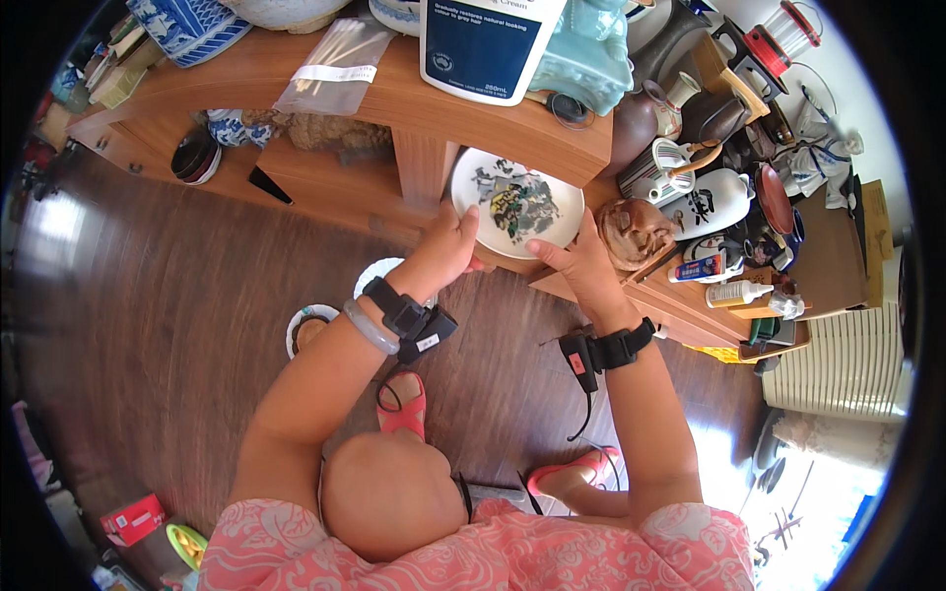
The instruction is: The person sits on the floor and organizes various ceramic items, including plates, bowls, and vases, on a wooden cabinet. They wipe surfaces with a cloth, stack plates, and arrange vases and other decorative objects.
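Observation:
A round white plate (pixel 519 203) with a dark, green and yellow painted design is between my two hands, its face towards me, at the opening of a wooden cabinet (pixel 423 168). My left hand (pixel 446 251) grips the plate's lower left rim, thumb on the edge. On the right side, my right hand (pixel 584 270) grips the rim with its thumb over the front and its other fingers partly hidden. Just right of that hand stands a carved brown face figure (pixel 637 230). Whether the plate still touches the shelf I cannot tell.
Above, the cabinet top bears a white and blue bottle (pixel 480 55), a bag of cotton swabs (pixel 336 63) and a celadon ceramic piece (pixel 584 55). Several vases and a striped teapot (pixel 658 171) crowd the right. On the floor lie white dishes (pixel 375 275), partly behind my left arm.

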The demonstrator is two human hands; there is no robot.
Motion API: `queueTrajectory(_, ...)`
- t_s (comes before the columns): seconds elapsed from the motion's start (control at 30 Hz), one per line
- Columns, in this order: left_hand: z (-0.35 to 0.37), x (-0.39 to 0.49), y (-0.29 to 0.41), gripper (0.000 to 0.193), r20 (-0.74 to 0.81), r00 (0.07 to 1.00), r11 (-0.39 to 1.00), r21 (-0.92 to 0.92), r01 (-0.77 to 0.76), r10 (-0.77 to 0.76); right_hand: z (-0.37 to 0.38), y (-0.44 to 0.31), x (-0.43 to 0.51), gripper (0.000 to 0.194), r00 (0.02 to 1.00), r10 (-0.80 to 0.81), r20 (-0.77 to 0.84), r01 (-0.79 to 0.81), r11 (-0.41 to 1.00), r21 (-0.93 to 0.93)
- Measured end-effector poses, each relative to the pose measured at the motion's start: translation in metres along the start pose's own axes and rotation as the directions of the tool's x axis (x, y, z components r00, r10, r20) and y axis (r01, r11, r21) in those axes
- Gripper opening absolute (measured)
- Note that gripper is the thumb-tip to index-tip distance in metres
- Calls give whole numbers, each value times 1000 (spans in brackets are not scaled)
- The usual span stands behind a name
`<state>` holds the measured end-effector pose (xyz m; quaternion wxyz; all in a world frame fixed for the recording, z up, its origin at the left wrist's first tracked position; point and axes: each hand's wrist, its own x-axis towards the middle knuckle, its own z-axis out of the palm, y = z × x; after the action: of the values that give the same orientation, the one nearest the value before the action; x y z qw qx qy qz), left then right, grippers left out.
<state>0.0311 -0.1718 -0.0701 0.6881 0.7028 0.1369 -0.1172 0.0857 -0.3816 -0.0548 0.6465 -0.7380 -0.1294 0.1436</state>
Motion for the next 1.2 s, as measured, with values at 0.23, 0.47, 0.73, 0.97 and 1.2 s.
queueTrajectory(0.23, 5, 4, 1, 51, -93, 996, 999, 34, -10, 13, -4, 13, 4, 99, 996, -87, 31, 91, 980, -175)
queueTrajectory(0.47, 10, -11, 0, 44, -63, 997, 970, -240, 23, -39, -3, 12, 6, 106, 998, -65, -7, 56, 906, -420)
queueTrajectory(0.73, -27, -47, -84, 29, -4, 995, 946, -310, 96, -102, 16, 18, -18, 95, 963, -190, -192, 71, 865, -497)
queueTrajectory(0.97, -67, -103, -208, 27, -22, 832, 783, -355, 511, -554, 44, 83, -89, 41, 999, -6, -51, -19, 881, -473)
queueTrajectory(1.2, -83, -85, -253, 52, -144, 766, 717, -492, 493, -626, 104, 178, -57, 52, 894, 405, 193, -221, 773, -595)
